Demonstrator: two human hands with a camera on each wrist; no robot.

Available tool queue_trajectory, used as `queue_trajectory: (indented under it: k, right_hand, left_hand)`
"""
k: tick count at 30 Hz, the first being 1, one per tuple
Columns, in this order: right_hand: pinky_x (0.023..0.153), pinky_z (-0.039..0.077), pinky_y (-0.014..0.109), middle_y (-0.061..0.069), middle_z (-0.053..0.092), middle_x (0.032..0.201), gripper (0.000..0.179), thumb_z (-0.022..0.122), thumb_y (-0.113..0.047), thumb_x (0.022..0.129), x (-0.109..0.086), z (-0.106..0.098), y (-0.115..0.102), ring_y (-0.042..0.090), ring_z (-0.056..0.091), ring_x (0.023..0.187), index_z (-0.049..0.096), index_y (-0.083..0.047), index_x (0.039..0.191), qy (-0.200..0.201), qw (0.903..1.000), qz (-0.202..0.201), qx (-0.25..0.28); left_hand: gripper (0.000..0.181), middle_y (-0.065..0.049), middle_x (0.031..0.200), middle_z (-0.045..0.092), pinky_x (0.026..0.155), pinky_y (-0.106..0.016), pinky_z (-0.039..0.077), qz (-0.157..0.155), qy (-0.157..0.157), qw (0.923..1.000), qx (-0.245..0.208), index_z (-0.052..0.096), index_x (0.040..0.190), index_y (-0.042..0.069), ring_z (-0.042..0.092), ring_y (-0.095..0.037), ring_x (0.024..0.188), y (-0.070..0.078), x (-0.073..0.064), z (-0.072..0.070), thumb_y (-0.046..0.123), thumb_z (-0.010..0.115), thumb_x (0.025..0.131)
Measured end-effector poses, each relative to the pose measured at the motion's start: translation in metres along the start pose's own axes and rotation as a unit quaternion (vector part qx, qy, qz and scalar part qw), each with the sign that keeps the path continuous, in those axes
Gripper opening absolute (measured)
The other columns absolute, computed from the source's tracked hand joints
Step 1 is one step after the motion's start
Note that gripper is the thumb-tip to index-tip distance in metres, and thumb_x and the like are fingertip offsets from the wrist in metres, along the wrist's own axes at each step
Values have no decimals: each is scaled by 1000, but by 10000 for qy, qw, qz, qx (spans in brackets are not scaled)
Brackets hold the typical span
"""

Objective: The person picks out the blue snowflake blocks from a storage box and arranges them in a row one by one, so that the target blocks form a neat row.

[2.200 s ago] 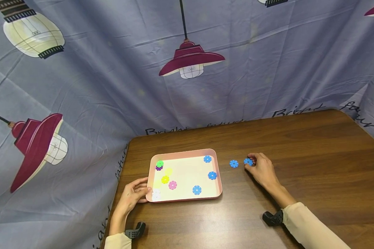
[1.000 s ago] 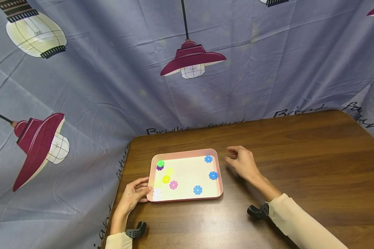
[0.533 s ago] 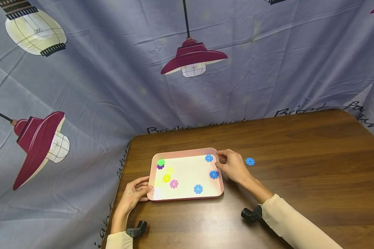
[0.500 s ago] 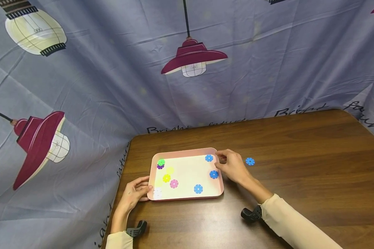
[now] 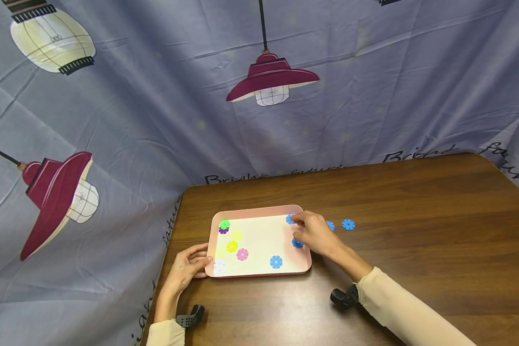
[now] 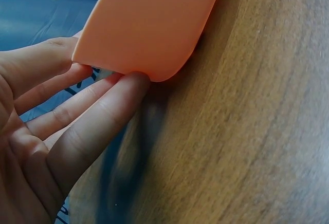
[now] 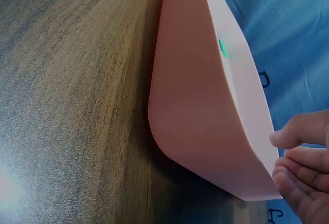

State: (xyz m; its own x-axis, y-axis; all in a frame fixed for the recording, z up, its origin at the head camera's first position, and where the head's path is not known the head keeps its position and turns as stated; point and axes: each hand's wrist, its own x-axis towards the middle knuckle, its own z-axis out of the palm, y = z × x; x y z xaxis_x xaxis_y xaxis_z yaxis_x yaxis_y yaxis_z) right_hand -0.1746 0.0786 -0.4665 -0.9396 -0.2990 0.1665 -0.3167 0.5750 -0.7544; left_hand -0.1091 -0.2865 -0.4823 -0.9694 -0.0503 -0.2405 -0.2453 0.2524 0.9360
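Observation:
A pink tray (image 5: 259,276) with a pale floor sits on the wooden table. My left hand (image 5: 188,264) holds its near left corner; in the left wrist view the thumb (image 6: 103,121) presses against the corner. My right hand (image 5: 315,233) hovers over the tray's right rim, thumb and fingertips apart, with nothing visible between them. Near its fingertips lie a blue snowflake disc (image 5: 290,219) and a second blue disc (image 5: 297,243), both partly covered by the hand. A third blue disc (image 5: 276,262) lies in the near part of the tray.
Left in the tray are green (image 5: 224,224), purple (image 5: 223,230), yellow (image 5: 232,246), pink (image 5: 242,254) and white discs (image 5: 218,267). Right of the tray, on the table (image 5: 415,230), lie a half-hidden blue disc (image 5: 330,225) and another blue disc (image 5: 348,224). A printed curtain (image 5: 350,105) hangs behind.
My right hand has left the blue disc on the table and moved left over the tray's right rim. Both blue table discs show again behind it. The left hand stays at the corner.

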Motion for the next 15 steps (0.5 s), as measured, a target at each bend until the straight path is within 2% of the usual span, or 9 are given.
queue_trajectory:
  k: [7, 15]
  right_hand:
    - [76, 56, 34, 13, 67, 102, 34, 72, 2, 76, 4, 1, -2, 25, 64, 91, 69, 5, 110, -264, 9984, -202, -449]
    - [78, 56, 37, 13, 69, 102, 32, 75, 0, 77, 8, 1, -5, 25, 65, 92, 70, 5, 109, -725, 9920, -405, -952]
  left_hand:
    - [50, -20, 105, 66, 59, -38, 60, -19, 61, 10000, 4, 55, 132, -7, 68, -29, 87, -1, 0, 0, -2, 72, 86]
    - [50, -21, 107, 66, 60, -38, 60, -36, 39, 10000, -15, 55, 133, -7, 68, -29, 88, -1, 1, 0, -2, 72, 86]
